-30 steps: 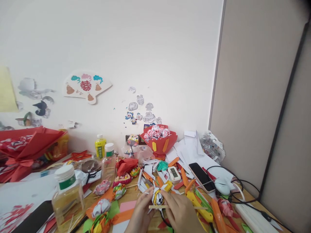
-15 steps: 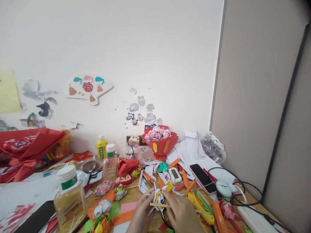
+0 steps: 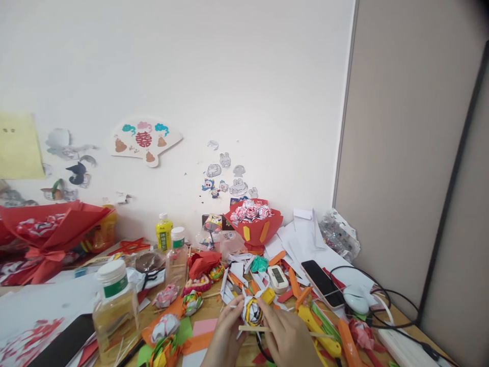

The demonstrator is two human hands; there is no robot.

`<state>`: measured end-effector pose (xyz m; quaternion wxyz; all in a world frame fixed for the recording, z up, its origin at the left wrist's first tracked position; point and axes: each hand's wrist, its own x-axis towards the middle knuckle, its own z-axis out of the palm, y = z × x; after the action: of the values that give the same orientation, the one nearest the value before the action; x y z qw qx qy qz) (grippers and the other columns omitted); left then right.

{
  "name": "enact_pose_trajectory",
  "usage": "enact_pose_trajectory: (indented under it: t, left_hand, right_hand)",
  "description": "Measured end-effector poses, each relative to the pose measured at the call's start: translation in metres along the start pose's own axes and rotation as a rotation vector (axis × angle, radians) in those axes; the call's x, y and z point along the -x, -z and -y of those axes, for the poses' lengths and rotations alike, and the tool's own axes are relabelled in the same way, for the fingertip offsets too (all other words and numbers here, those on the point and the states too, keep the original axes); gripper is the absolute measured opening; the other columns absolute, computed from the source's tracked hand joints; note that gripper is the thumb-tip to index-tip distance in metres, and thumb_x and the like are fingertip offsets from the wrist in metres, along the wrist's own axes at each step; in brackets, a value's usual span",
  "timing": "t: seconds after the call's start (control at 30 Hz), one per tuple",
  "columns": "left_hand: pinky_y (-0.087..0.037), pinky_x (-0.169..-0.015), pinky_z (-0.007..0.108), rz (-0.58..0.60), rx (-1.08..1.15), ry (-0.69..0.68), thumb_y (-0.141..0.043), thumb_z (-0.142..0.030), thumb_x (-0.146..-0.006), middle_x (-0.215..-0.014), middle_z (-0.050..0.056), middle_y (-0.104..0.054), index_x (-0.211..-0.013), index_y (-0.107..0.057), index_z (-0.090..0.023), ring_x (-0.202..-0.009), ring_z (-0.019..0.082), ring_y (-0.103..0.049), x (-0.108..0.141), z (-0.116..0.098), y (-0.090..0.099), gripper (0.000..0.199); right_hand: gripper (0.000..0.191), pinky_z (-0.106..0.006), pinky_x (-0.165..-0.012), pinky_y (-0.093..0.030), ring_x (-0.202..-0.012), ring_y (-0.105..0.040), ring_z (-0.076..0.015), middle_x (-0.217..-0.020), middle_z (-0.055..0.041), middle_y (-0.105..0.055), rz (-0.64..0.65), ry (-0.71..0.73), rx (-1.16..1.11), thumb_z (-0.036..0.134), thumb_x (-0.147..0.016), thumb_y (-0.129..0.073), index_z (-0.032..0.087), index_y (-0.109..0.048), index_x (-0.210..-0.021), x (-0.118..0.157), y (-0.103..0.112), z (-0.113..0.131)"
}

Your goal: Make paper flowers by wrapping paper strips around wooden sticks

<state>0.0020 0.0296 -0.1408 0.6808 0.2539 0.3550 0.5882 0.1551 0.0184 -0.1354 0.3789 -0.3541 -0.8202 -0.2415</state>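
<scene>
A white and yellow paper flower (image 3: pixel 252 311) is pinched between my two hands low in the middle of the view. My left hand (image 3: pixel 224 331) has closed fingers on its left side, with the fingertips on the white folds. From the right, my right hand (image 3: pixel 286 331) grips the flower near its yellow band. A thin wooden stick (image 3: pixel 250 329) crosses in front of the flower and passes among the right hand's fingers. How the stick meets the flower is hidden.
A yellow glue gun (image 3: pixel 319 329) lies right of my hands, near a phone (image 3: pixel 323 283) and looped cable. Orange and white paper strips and a white timer (image 3: pixel 278 279) lie beyond. Finished paper flowers (image 3: pixel 165 327) and a plastic jar (image 3: pixel 115 311) are left. A red bouquet (image 3: pixel 254 224) stands behind.
The flower has turned slightly in my fingers, and its yellow band shows as a fuller ring. The stick sits a little lower. The whole view has shifted slightly.
</scene>
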Motion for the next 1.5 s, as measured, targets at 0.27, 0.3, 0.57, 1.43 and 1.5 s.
enact_pose_trajectory:
  t: [0.27,0.3,0.57,1.43,1.5]
  left_hand:
    - [-0.041,-0.062,0.022,0.047,-0.004,0.001,-0.076,-0.034,-0.056,-0.074,-0.001,-0.067,-0.091,-0.065,-0.022,-0.071,0.016,-0.059,-0.004,0.003,0.001,0.038]
    - [-0.041,-0.061,0.021,0.052,-0.006,0.000,-0.076,-0.035,-0.056,-0.074,-0.001,-0.067,-0.090,-0.065,-0.022,-0.071,0.015,-0.059,-0.005,0.003,0.002,0.038]
    - [-0.045,-0.070,0.026,0.036,-0.001,-0.028,-0.077,-0.035,-0.054,-0.084,0.001,-0.068,-0.087,-0.064,-0.021,-0.080,0.018,-0.061,-0.007,0.004,0.004,0.037]
    - [-0.044,-0.076,0.030,0.201,0.047,-0.065,-0.072,-0.022,-0.058,-0.093,0.003,-0.064,-0.102,-0.057,-0.024,-0.078,0.017,-0.060,-0.006,0.003,-0.002,0.047]
    - [-0.044,-0.076,0.030,0.210,0.038,-0.076,-0.072,-0.018,-0.053,-0.102,0.004,-0.062,-0.102,-0.058,-0.024,-0.082,0.019,-0.061,-0.010,0.006,0.000,0.051]
  right_hand:
    - [0.040,-0.027,-0.050,-0.043,-0.058,-0.060,-0.0185,-0.071,-0.0065,-0.065,0.088,-0.013,-0.065,0.012,-0.083,-0.031,0.010,-0.045,-0.121,0.002,-0.001,-0.001]
    - [0.041,-0.027,-0.050,-0.043,-0.058,-0.060,-0.0187,-0.072,-0.0065,-0.064,0.107,-0.006,-0.066,0.011,-0.082,-0.031,0.010,-0.044,-0.122,0.002,0.000,-0.001]
    - [0.045,-0.027,-0.051,-0.042,-0.056,-0.059,-0.0184,-0.069,-0.0051,-0.064,0.191,-0.068,-0.032,0.011,-0.081,-0.033,0.011,-0.040,-0.125,0.002,-0.002,-0.003]
    - [0.040,-0.026,-0.050,-0.044,-0.057,-0.059,-0.0183,-0.070,-0.0087,-0.065,-0.011,-0.077,-0.036,0.017,-0.088,-0.029,0.008,-0.046,-0.123,0.000,-0.001,-0.003]
    - [0.037,-0.026,-0.052,-0.044,-0.059,-0.060,-0.0181,-0.072,-0.0077,-0.066,-0.019,-0.115,-0.089,0.016,-0.087,-0.030,0.011,-0.049,-0.119,0.000,0.000,-0.002]
